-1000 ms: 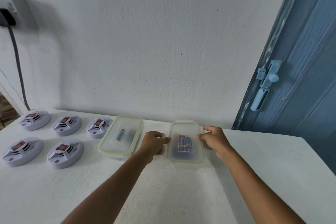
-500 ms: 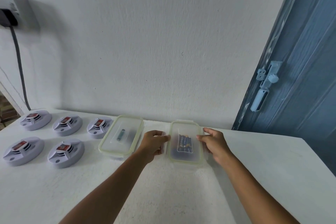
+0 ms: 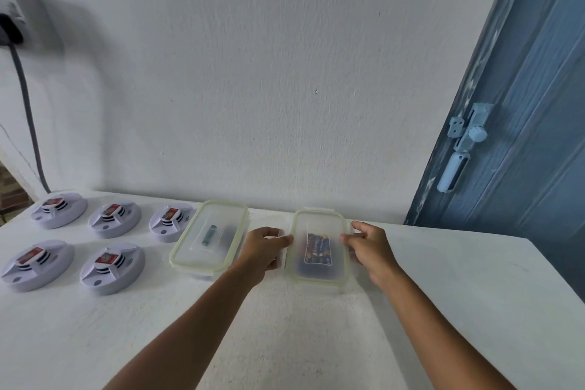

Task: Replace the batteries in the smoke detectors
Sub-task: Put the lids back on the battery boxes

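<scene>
Several white smoke detectors lie in two rows at the left of the white table, among them a back-row detector point(image 3: 172, 222) and a front-row detector point(image 3: 112, 267), each with a red battery on top. A clear lidded box point(image 3: 319, 247) with a pack of batteries inside sits in the middle. My left hand point(image 3: 264, 250) grips the clip on its left side and my right hand point(image 3: 368, 247) grips the clip on its right side. A second clear lidded box point(image 3: 210, 237) with one green battery inside stands just left of my left hand.
The white table point(image 3: 285, 326) ends at a white wall behind. A blue door point(image 3: 522, 136) with a pale bolt latch stands at the right past the table's corner. A dark cable point(image 3: 27, 111) hangs from a wall socket at the far left.
Both hands stay on the sides of the battery box; the fingers have shifted slightly on the side clips. Nothing else has moved.
</scene>
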Action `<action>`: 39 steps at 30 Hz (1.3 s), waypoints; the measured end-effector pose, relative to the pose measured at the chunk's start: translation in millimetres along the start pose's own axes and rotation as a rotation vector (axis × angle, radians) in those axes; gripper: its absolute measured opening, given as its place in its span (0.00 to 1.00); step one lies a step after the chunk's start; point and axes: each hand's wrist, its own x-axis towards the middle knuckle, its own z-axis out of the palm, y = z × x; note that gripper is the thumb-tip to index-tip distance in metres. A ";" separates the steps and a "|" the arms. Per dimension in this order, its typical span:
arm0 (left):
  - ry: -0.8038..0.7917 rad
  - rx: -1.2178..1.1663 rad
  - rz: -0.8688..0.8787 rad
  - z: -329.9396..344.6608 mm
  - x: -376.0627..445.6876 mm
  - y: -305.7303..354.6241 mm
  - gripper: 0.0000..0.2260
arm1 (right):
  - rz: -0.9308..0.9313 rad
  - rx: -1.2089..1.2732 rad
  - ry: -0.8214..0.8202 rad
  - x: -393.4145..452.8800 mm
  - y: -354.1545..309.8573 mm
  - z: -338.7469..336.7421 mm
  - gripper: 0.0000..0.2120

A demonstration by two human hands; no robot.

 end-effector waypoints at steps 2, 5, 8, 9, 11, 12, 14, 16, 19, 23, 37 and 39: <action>-0.006 -0.007 -0.010 0.7 -0.7 1.4 0.15 | 0.016 0.021 -0.009 1.6 0.0 -1.3 0.25; 0.057 0.257 0.135 1.3 -5.6 5.4 0.22 | -0.113 -0.206 0.057 -1.7 -4.9 -3.1 0.26; 0.090 0.780 0.582 -1.6 -15.8 5.2 0.29 | -0.339 -0.593 -0.166 -25.0 -20.7 -6.4 0.36; -0.047 0.845 0.685 -3.3 -18.9 6.3 0.30 | -0.321 -0.687 -0.348 -35.5 -26.5 -4.9 0.42; -0.369 0.957 0.740 -8.1 -21.8 7.2 0.35 | -0.314 -0.947 -0.553 -48.3 -29.6 0.5 0.50; -0.460 1.036 0.738 -9.2 -22.3 5.4 0.39 | -0.356 -1.056 -0.546 -49.8 -27.5 2.9 0.52; -0.440 1.148 0.806 -10.4 -20.4 1.1 0.43 | -0.448 -1.137 -0.467 -49.2 -21.7 5.7 0.51; -0.340 1.151 0.899 -7.1 -21.0 -4.1 0.44 | -0.506 -1.129 -0.408 -48.3 -16.1 7.0 0.50; -0.255 1.134 1.099 -3.5 -16.7 -18.4 0.42 | -0.559 -1.101 -0.344 -47.8 -9.8 6.4 0.51; -0.165 1.109 1.269 -3.3 -12.3 -29.3 0.35 | -0.649 -1.126 -0.260 -46.2 -2.8 8.7 0.51; -0.189 1.108 1.080 -23.3 -22.6 -18.5 0.19 | -0.583 -0.957 -0.101 -4.7 -0.7 -5.4 0.38; -0.099 1.142 1.001 -36.4 -22.3 -15.6 0.20 | -0.664 -0.954 0.006 -14.5 6.8 -8.7 0.45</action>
